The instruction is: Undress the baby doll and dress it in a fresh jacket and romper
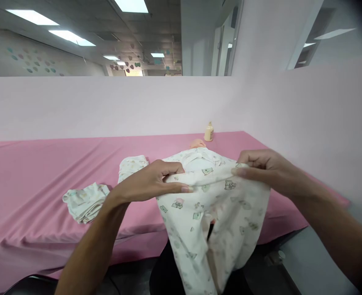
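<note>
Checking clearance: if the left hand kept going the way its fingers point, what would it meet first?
The left hand points right along the garment edge, so it would probably meet the right hand first; depth is unclear.

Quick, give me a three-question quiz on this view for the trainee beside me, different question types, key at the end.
1. True or false: both hands grip the printed baby garment by its upper edge.
2. What lies on the pink sheet to the left of the left hand?
A. a crumpled printed cloth
B. a pair of scissors
C. a plate
3. Fill in: the small cream bottle stands near the far edge of the table, just behind the doll's ____.

Key
1. True; the right hand pinches the edge too.
2. A, the crumpled printed cloth.
3. head; the doll lies under the garment's far end.
</note>
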Tool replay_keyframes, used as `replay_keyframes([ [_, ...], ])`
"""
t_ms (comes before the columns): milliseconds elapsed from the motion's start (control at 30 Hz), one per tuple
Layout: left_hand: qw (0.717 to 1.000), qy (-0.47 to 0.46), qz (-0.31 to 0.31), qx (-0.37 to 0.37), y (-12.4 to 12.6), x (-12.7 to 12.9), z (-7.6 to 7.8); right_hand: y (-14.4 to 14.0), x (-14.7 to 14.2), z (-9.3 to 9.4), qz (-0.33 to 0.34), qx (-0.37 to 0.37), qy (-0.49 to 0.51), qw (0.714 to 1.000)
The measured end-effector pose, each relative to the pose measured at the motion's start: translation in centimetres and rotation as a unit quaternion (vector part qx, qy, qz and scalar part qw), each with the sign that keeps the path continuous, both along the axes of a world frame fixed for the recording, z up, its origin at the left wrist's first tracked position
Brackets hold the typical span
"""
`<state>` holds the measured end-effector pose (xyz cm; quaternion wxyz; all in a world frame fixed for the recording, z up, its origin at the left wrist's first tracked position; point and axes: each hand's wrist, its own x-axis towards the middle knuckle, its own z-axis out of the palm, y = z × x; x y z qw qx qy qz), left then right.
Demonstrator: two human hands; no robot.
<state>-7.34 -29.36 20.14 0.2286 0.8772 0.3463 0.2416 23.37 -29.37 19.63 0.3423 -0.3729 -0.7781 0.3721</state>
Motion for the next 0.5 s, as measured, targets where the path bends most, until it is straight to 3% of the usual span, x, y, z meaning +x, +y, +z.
replay_keyframes([
  [133, 0.999, 0.026, 0.026, 0.019, -0.2, -2.2, -1.4, 0.0, 2.1, -0.3, -0.047, 0.077, -0.099, 0.991],
  [300, 0.995, 0.063, 0.060, 0.048, -2.2, -3.8, -3.8, -2.2, 3.0, -3.5, -0.057, 0.170, -0.261, 0.949],
  [500, 0.996, 0.035, 0.051, 0.059, -4.0, -2.3, -6.0, -3.0, 3.9, -5.9, -0.047, 0.175, -0.332, 0.926],
])
